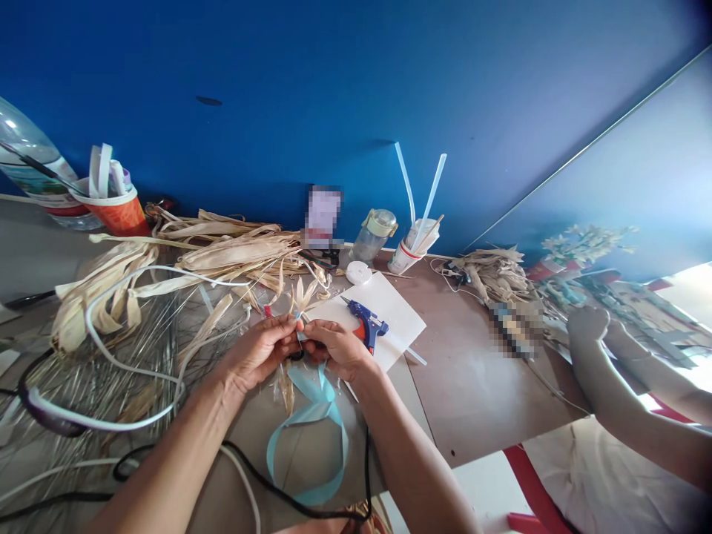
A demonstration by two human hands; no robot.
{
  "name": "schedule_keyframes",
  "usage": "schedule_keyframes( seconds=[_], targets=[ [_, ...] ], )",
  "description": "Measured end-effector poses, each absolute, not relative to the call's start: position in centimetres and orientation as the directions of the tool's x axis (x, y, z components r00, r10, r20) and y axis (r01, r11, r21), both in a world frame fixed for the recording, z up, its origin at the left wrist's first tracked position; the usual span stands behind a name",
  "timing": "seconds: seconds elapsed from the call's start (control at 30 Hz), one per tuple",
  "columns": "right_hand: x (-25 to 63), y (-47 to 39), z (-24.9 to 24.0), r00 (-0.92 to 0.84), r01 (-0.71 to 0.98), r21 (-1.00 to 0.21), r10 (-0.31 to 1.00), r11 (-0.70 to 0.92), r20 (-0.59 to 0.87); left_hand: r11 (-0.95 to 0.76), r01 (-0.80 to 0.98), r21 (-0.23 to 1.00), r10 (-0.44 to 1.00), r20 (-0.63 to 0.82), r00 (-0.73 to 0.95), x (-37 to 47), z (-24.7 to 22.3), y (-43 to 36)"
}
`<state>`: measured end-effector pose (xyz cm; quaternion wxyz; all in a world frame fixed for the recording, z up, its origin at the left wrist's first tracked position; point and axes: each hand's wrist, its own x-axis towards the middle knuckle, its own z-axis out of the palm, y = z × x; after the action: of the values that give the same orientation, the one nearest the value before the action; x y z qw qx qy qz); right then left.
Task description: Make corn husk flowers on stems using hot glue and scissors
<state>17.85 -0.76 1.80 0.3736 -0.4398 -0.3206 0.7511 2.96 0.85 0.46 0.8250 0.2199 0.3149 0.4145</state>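
A small dried-husk flower [303, 294] stands upright between my hands, its pale petals above my fingertips. My left hand [262, 348] pinches its stem from the left, and my right hand [337, 347] closes on the light blue ribbon at the stem, the fingertips of both hands almost touching. From there the light blue ribbon [317, 410] hangs down in a loop onto the table. Just right of my right hand, a blue and orange glue gun [374, 323] lies on a white sheet [401, 315].
Dried husks [239, 252], wires [150, 356] and white and black cables crowd the left side. A jar [372, 236], a cup with straws [406, 257] and a white roll [359, 273] stand behind. Another person's arms [601, 371] rest at the right.
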Motion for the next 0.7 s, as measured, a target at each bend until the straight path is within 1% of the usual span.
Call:
schedule_keyframes(
  seconds=[0.1,0.23,0.4,0.5,0.6,0.7],
  targets=[
    [17.9,-0.8,1.6,-0.337,-0.312,-0.786,0.835,-0.534,-0.434,0.578,-0.540,0.611,0.810,-0.353,0.468,2.8,0.5,0.9],
    [18.1,-0.7,1.5,-0.320,-0.292,-0.813,0.852,-0.504,-0.414,0.582,-0.530,0.617,0.808,-0.363,0.464,2.8,0.7,0.8],
    [18.3,-0.6,1.4,-0.307,-0.170,-0.854,0.849,-0.493,-0.429,0.579,-0.494,0.648,0.803,-0.352,0.480,2.7,0.8,0.7],
    [18.1,-0.6,1.2,-0.238,-0.069,-0.886,0.870,-0.459,-0.432,0.579,-0.467,0.668,0.800,-0.358,0.481,2.8,0.7,0.7],
    [17.8,-0.7,0.9,-0.144,0.028,-0.905,0.894,-0.425,-0.424,0.560,-0.461,0.689,0.818,-0.370,0.440,2.9,0.5,0.6],
    [17.4,-0.9,0.7,-0.095,0.053,-0.922,0.917,-0.384,-0.388,0.542,-0.466,0.699,0.835,-0.384,0.395,3.1,0.4,0.6]
  ],
)
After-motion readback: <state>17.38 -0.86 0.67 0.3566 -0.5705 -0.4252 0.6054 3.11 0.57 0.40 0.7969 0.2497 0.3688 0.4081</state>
